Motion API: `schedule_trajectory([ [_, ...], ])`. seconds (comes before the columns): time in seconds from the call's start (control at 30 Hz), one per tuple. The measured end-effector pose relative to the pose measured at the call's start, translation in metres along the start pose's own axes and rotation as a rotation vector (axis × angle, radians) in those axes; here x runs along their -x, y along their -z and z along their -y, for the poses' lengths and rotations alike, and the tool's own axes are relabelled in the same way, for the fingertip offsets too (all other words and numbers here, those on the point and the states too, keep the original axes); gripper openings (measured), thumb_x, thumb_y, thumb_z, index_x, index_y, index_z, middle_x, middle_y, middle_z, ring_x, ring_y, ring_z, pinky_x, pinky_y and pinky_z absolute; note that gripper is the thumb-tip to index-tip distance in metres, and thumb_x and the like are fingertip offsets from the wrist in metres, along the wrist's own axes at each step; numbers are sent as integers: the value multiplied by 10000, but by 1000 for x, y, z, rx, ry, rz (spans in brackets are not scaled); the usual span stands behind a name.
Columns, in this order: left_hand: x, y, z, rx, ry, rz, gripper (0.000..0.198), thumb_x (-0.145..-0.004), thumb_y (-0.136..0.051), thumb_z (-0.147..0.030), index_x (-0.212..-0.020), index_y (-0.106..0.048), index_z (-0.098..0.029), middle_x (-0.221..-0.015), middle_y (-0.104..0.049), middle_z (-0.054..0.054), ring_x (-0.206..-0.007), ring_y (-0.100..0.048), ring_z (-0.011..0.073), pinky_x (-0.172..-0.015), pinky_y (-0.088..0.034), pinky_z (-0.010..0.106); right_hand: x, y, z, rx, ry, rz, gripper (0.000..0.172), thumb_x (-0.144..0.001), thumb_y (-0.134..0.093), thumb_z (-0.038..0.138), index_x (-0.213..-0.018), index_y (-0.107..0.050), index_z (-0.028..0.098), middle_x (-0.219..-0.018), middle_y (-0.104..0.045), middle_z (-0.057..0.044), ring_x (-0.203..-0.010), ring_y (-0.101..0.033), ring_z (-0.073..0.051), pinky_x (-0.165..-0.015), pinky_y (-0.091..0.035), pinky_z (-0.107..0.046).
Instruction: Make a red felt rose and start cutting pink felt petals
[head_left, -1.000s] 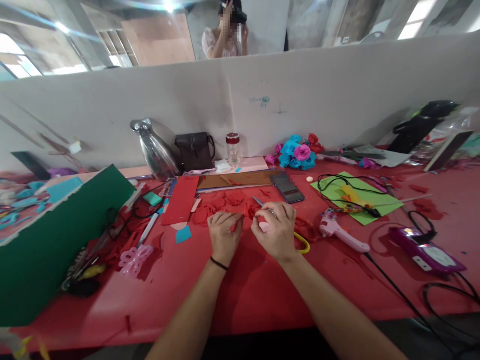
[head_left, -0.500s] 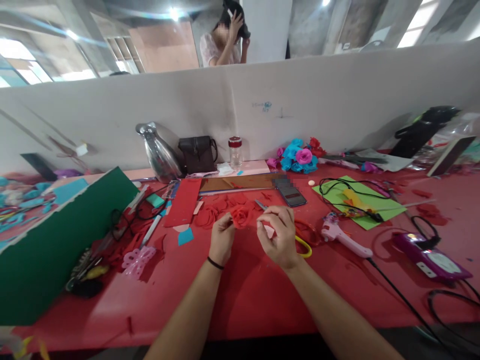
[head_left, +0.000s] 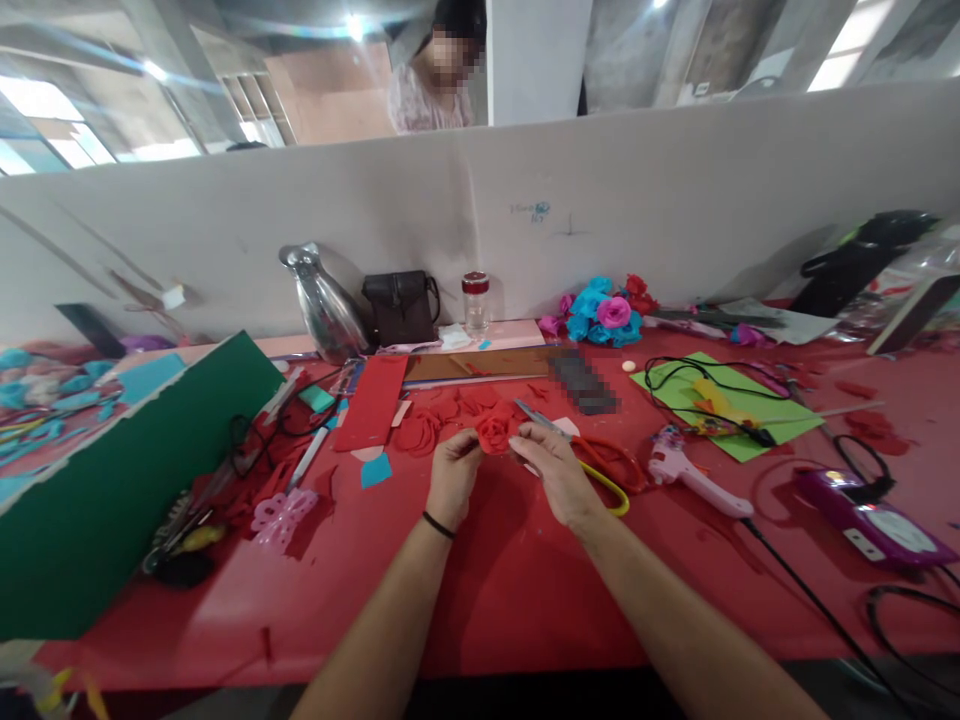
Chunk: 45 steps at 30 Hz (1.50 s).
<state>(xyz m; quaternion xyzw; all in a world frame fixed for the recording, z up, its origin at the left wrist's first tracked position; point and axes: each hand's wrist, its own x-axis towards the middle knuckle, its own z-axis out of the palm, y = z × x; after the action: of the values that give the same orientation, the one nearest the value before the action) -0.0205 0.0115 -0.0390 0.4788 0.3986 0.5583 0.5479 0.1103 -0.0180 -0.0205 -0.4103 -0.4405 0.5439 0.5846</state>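
Between my two hands is a red paper flower [head_left: 493,433] with ruffled, rose-like petals. My left hand [head_left: 454,470] pinches its left side, the fingers closed. On the flower's right edge, the thumb and fingertips of my right hand [head_left: 553,468] press together on a petal. Scissors [head_left: 606,462] with red and yellow handles lie just beyond and right of my right hand, their blades pointing up and left. Loose red petals [head_left: 417,432] are spread behind and left of the flower. The flower's underside is hidden.
A pink glue gun [head_left: 694,470] with a black cord lies at right, near a purple device [head_left: 874,520]. A green board [head_left: 150,480] stands at left. Behind are a metal jug [head_left: 328,310], a glass jar [head_left: 475,308] and blue and pink paper flowers [head_left: 604,315]. A person stands beyond the partition.
My right hand has moved in from the right, from being apart to touching the flower's edge. My left hand keeps its pinch. The person beyond the partition has lowered their arms.
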Motion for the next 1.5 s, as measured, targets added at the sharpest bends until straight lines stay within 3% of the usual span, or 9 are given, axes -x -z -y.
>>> schedule_trajectory([
  [0.2,-2,3,7,-62,-54,-16,139,-635,-650,-216,-741,-722,-162,-735,-694,22,-736,-607,179,-758,-486,316,-1,0,0,4,7,-49,177,-656,-634,324,-578,-529,204,-565,-475,42,-563,-416,-116,-571,-338,-258],
  [0.33,-5,5,10,-111,-91,-71,134,-654,-623,-204,-750,-707,-164,-736,-690,15,-736,-608,174,-761,-488,315,1,2,-1,48,91,-131,114,-659,-639,300,-661,-561,218,-642,-508,36,-599,-440,-123,-578,-353,-257],
  [0.5,-8,10,12,-309,-208,-100,157,-665,-546,-130,-711,-689,-174,-713,-679,17,-731,-606,166,-735,-492,296,1,5,-2,378,308,-178,88,-727,-584,259,-779,-647,227,-753,-545,-1,-647,-451,-140,-608,-377,-283],
  [0.63,-8,11,13,-487,-334,-119,171,-678,-523,-117,-698,-681,-179,-735,-689,34,-711,-613,159,-691,-493,275,-1,5,-1,551,362,-214,97,-715,-569,250,-755,-646,209,-735,-559,-11,-627,-440,-145,-606,-376,-295],
  [0.9,-5,8,5,-629,-533,-90,192,-763,-515,-140,-689,-687,-184,-726,-700,56,-694,-635,166,-663,-511,275,-4,6,-2,622,324,-216,65,-660,-542,234,-681,-595,203,-713,-570,-15,-618,-436,-152,-592,-366,-293],
  [1.5,-1,6,-2,-698,-666,-82,217,-790,-514,-95,-733,-702,-186,-736,-700,40,-680,-641,140,-654,-533,244,-5,6,1,576,205,-197,65,-619,-526,264,-588,-552,213,-629,-564,4,-612,-447,-156,-608,-350,-293],
])
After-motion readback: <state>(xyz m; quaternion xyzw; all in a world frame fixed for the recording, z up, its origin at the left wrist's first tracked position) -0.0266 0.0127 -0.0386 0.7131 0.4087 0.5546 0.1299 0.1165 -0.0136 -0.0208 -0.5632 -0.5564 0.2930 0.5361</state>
